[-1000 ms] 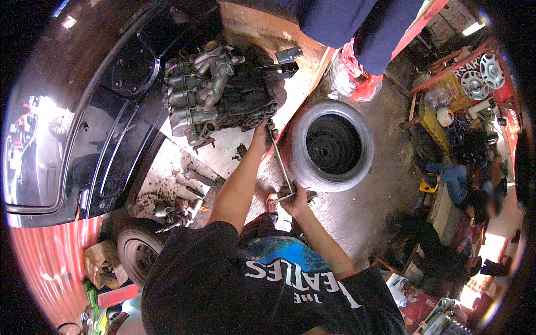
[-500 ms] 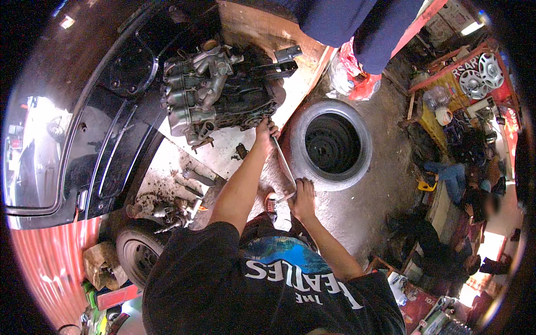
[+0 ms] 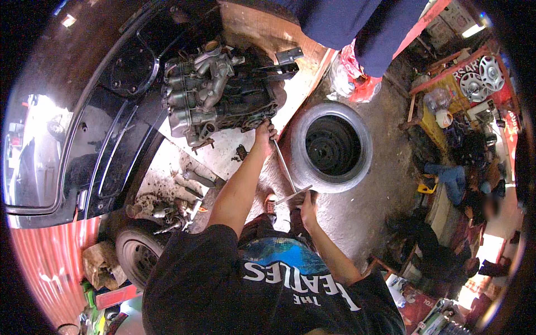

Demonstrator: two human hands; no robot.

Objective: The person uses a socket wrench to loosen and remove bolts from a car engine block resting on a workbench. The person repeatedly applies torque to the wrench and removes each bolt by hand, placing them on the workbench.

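A T-handle wrench (image 3: 284,166) runs from the engine block (image 3: 220,97) back toward me, its crossbar (image 3: 295,194) slanting up to the right. My left hand (image 3: 266,137) is closed round the rod's far end, close against the engine's lower right side. What the wrench's tip sits on is hidden behind that hand. At the crossbar's right end is my right hand (image 3: 307,208), seen edge-on, with its fingers curled at the bar. The engine stands on a pale, oil-stained surface.
Stacked tires (image 3: 298,162) stand just right of the wrench. A person's dark blue trousers (image 3: 340,22) and a red-and-white plastic bag (image 3: 354,78) are beyond. Greasy parts (image 3: 173,212) and a wheel (image 3: 137,254) lie left, beside a black vehicle panel (image 3: 106,123). Other people sit at right.
The crossbar has turned, its right end now showing clear of my right hand. That hand has shifted slightly down and right. My left hand stays at the rod by the engine.
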